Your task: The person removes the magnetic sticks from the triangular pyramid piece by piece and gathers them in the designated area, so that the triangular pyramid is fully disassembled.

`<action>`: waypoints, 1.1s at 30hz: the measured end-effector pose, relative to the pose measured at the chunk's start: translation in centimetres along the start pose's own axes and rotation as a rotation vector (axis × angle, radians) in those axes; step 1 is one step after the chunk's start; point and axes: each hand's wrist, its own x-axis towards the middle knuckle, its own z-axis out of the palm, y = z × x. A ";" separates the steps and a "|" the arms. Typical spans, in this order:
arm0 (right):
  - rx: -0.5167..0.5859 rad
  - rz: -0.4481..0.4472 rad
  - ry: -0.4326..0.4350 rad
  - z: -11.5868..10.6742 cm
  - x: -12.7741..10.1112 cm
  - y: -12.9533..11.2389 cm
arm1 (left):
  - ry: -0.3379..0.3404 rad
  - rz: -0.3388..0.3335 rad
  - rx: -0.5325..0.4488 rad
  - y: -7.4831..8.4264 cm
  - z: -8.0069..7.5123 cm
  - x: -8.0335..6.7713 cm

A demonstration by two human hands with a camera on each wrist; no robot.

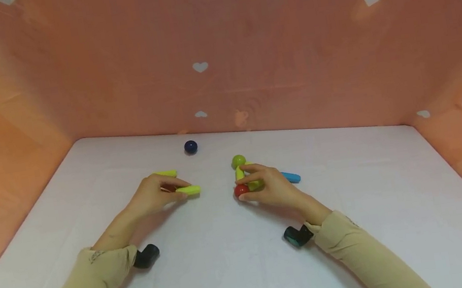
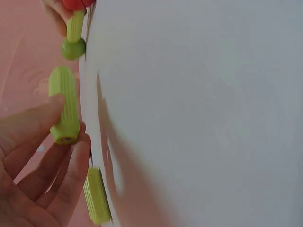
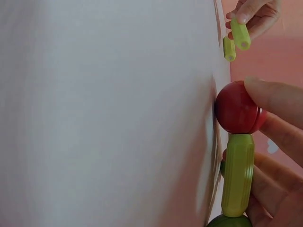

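— What is in hand on the white table?
— A ribbed yellow-green rod [image 1: 188,190], pinched level; a second rod [image 1: 166,174] lying just behind.
— And opposite?
— A red ball [image 1: 241,190] joined to a green rod [image 3: 237,174], green ball [image 1: 238,161] at the far end.

Green sticks: three, one pinched [image 1: 188,190], one behind the left hand [image 1: 166,173], one joining two balls [image 1: 240,173].
Blue sticks: one [image 1: 291,176].
Balls: three, red [image 1: 241,190], green [image 1: 238,161], dark blue [image 1: 190,146].
Hands: two, left [image 1: 152,195], right [image 1: 270,187].

Glossy red ball [image 3: 236,108], ribbed plastic stick [image 2: 65,105]
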 end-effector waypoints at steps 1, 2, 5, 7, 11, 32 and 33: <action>0.003 0.000 0.001 0.0 0.0 0.0 | 0.014 -0.001 0.014 -0.2 -0.2 -0.1; 0.002 -0.003 0.002 0.0 0.0 0.0 | 0.031 -0.002 0.029 -0.3 -0.5 -0.2; 0.003 -0.002 0.003 0.1 0.0 0.0 | 0.081 0.000 0.072 -0.7 -1.1 -0.5; 0.004 0.000 0.002 0.1 0.1 -0.1 | 0.109 -0.008 0.094 -0.9 -1.6 -0.7; 0.008 0.000 -0.003 0.2 0.2 -0.2 | 0.147 -0.020 0.129 -1.1 -2.4 -1.0; 0.033 0.008 -0.023 1.2 0.2 -0.7 | 0.186 -0.037 0.230 -1.9 -1.9 -0.3; 0.037 0.007 -0.022 1.1 0.1 -0.7 | 0.185 -0.041 0.232 -1.8 -1.9 -0.2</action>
